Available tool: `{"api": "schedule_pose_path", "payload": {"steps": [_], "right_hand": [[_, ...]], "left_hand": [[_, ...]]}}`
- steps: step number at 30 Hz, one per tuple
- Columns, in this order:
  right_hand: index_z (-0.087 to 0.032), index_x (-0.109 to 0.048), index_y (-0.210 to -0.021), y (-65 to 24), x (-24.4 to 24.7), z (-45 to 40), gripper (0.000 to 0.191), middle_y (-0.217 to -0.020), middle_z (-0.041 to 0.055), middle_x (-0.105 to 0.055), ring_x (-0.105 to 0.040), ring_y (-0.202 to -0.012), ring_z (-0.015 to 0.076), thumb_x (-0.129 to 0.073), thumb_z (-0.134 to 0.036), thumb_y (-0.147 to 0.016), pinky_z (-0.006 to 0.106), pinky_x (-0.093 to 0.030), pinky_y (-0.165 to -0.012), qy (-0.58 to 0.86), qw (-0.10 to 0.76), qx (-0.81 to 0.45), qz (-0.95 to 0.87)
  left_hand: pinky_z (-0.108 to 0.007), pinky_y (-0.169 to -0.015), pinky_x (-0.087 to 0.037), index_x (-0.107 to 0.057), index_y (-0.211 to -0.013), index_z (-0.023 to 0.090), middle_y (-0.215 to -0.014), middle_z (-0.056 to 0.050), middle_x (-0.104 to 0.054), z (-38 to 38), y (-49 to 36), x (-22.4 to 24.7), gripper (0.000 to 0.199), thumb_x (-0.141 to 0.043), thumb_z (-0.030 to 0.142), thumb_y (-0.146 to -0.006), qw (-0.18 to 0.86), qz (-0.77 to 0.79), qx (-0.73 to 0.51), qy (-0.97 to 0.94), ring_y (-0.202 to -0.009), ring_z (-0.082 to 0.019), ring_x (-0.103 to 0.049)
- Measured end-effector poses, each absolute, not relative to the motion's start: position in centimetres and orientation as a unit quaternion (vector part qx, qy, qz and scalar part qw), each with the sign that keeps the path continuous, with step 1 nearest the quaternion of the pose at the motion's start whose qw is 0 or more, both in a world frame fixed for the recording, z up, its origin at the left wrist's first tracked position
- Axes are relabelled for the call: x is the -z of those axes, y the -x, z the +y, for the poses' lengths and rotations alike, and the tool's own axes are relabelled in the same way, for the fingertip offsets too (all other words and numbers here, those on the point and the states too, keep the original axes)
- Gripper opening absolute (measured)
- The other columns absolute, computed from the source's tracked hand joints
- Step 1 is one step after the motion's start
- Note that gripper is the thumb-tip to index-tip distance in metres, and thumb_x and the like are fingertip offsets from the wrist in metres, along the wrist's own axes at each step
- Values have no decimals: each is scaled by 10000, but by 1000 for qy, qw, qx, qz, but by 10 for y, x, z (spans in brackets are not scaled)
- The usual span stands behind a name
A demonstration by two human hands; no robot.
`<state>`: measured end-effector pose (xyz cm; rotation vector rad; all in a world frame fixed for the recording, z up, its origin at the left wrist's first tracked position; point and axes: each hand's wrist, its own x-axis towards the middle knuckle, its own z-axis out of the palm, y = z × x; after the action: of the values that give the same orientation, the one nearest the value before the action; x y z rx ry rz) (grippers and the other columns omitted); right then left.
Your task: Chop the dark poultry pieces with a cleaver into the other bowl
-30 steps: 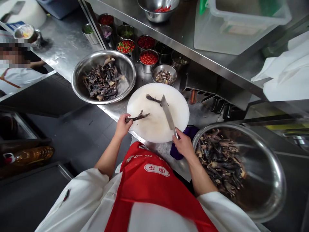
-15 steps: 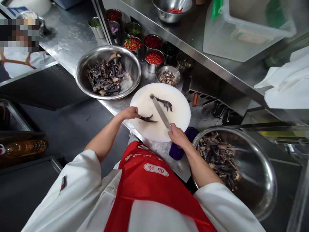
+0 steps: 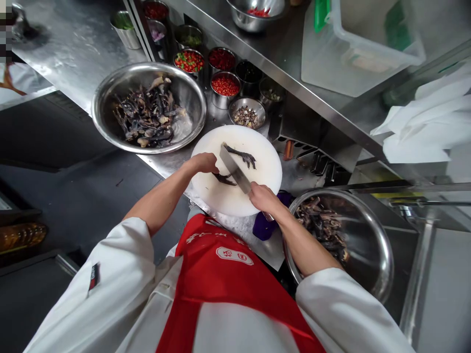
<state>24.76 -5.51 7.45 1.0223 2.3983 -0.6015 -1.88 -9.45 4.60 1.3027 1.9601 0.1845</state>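
My left hand (image 3: 206, 163) is closed on a dark chicken foot (image 3: 225, 179), whose toes lie over the left part of the round white cutting board (image 3: 206, 198). In my right hand (image 3: 263, 197) is the handle of a cleaver (image 3: 235, 170), its broad blade slanting up and left across the board. A second dark chicken foot (image 3: 241, 155) lies on the board just beyond the blade, its cut end near the blade's tip. Part of the foot in my left hand is hidden by my fingers.
A steel bowl of dark chicken feet (image 3: 98, 105) stands at the left; another large steel bowl (image 3: 387, 264) with more is at the right. Behind the board are several steel cups, one with chopped red chili (image 3: 225, 85). A purple cloth (image 3: 263, 229) lies by the board. A shelf (image 3: 290, 81) overhangs the back.
My left hand has moved right, further over the board, with the chicken foot. The cleaver blade now shows a broader face. The whole view has shifted slightly.
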Motion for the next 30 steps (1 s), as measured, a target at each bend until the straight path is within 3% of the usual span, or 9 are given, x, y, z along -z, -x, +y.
{"api": "schedule_pose_path", "payload": {"steps": [4,12,15,20,30], "right_hand": [[-143,-477,-1120,-236,-76,-51,245,-982,162,-671,-634,-893,292,-372,-256,-930,318,-394,-703,-383,216,201,875],[-112,-379,-1231,-215,-74,-63,369,-995,166,-678,-633,-863,299,-276,-365,-982,334,-412,-715,-458,59,179,869],[-104,-365,-1241,-210,-67,-65,374,-979,176,-677,-633,-889,308,-254,-360,-991,345,-418,-736,-453,83,178,870],[-132,-379,-1182,-206,-50,-65,250,-960,170,-678,-652,-876,292,-303,-272,-989,347,-419,-746,-412,199,176,872],[-138,-374,-1207,-209,-52,-69,260,-964,174,-676,-655,-889,300,-300,-257,-988,358,-426,-756,-390,221,177,876]], "left_hand": [[-277,-631,-413,-549,-501,199,-499,-19,-480,-93,22,-42,297,-790,367,-536,372,746,-50,-550,-684,-225,-591],[-286,-659,-407,-587,-560,204,-566,-33,-523,-99,3,-43,254,-772,379,-574,369,728,-49,-576,-715,-230,-589],[-270,-628,-396,-606,-591,210,-567,-28,-534,-100,-3,-43,226,-739,391,-608,362,720,-35,-592,-678,-209,-582],[-282,-633,-380,-591,-572,210,-553,-29,-527,-103,-4,-48,234,-755,376,-585,387,725,-52,-568,-680,-223,-590],[-263,-560,-329,-562,-604,226,-540,-21,-520,-146,-20,-50,245,-755,378,-606,371,759,-126,-519,-644,-221,-582]]}}
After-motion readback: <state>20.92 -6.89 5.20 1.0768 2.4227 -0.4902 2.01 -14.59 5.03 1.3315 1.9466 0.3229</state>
